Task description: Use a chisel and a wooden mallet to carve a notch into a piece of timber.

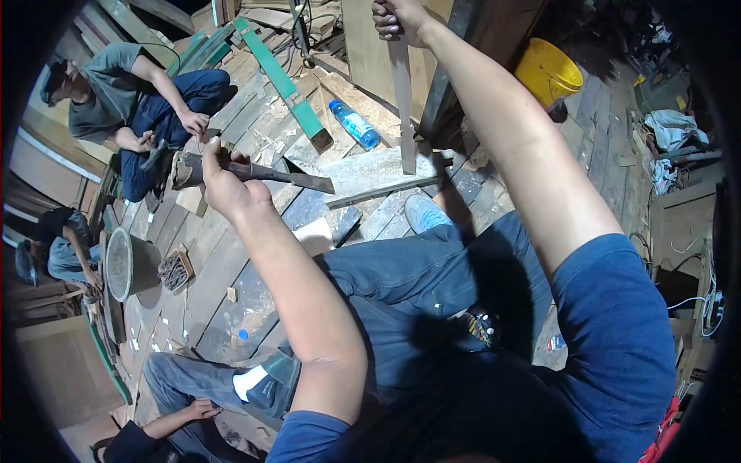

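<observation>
At the top, my right hand point(401, 21) is closed around the upper part of a long, flat, greyish-brown bar point(400, 92). The bar stands nearly upright, its lower end at a whitish weathered board point(367, 177) on the floor. Whether it is wood or metal I cannot tell. Left of the board, my left hand point(228, 179) is wrapped round a dark tool point(285, 177), thick and rough at its left end and narrowing to a flat end by the board's left edge. Its exact kind is unclear. My shoe point(424, 212) is close to the board's near edge.
A blue-labelled plastic bottle point(353, 125) lies beyond the board, beside a green beam point(282, 85). A yellow bucket point(548, 72) stands back right, a grey tub point(130, 265) at left near a box of nails point(176, 270). Other people sit at left and lower left.
</observation>
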Tool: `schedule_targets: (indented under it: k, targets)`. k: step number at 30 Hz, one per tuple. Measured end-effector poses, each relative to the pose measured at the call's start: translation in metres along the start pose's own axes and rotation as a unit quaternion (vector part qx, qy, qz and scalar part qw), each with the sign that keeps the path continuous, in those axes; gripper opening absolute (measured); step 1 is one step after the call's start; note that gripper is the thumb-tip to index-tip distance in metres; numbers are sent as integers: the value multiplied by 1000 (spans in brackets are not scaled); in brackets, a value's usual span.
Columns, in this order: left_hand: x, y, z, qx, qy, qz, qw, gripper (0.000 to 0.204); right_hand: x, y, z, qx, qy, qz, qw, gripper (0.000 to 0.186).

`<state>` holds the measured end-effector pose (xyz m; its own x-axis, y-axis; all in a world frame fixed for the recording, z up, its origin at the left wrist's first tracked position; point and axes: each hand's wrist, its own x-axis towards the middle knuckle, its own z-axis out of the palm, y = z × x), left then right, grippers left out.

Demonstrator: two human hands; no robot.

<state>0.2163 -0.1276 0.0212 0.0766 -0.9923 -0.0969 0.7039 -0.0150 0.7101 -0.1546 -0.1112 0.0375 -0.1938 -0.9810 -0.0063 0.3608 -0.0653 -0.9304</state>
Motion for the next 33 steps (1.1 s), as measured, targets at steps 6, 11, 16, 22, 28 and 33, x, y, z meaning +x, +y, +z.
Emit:
schedule_targets:
  k: [6,11,16,22,28,33]
  targets:
    - [-4,1,1,-2,-1,1,1000,11,-4,0,13,-27,0,-1,1000,44]
    - [-7,3,1,2,-4,2,1000,11,-3,-1,19,-25,1,-8,1000,44]
    - [-5,3,0,-17,6,9,1000,14,-3,-1,22,-21,4,-15,1000,45]
    - [-5,3,0,-21,2,7,1000,12,-5,-2,19,-14,7,-21,1000,45]
    - [-5,2,-2,-14,-1,9,1000,11,-15,-4,11,-7,11,-25,1000,46]
    - [-6,-5,3,-4,-16,10,1000,11,-33,-7,11,-5,25,-40,999,46]
